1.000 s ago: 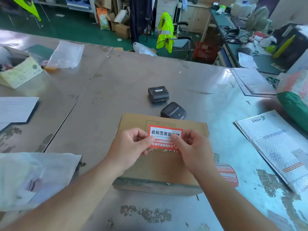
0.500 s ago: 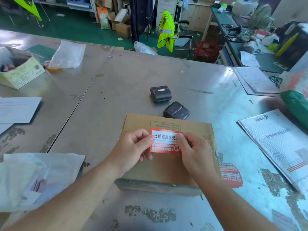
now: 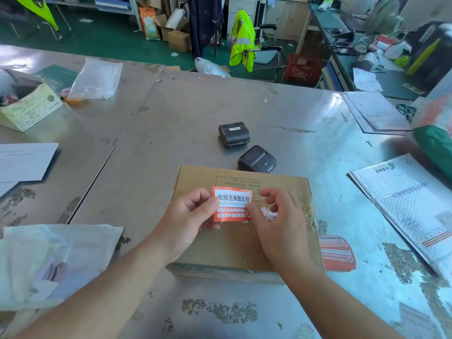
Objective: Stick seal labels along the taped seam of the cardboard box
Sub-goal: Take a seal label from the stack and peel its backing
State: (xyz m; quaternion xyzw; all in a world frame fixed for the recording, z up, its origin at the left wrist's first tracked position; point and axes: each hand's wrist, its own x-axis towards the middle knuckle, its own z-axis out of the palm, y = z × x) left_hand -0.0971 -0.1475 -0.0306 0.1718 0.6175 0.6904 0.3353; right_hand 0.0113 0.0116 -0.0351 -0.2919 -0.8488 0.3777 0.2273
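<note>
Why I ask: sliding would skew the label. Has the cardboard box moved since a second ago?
No. The cardboard box keeps its far edge just before the nearer black printer.

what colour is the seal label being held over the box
Red-orange with a white band of black characters: seal label, seen in the head view.

Both bare forearms enter from the bottom of the frame and converge toward its centre. The left hand (image 3: 188, 222) comes in from the lower left, palm turned inward, fingers curled, with its thumb tip pressed on the left edge of the red-and-white rectangular seal label (image 3: 232, 204). The right hand (image 3: 281, 226) comes in from the lower right, back of the hand facing the camera, thumb touching the label's right edge, fingers loosely bent and spread, a small white scrap of paper (image 3: 268, 213) pinched among them.
</note>
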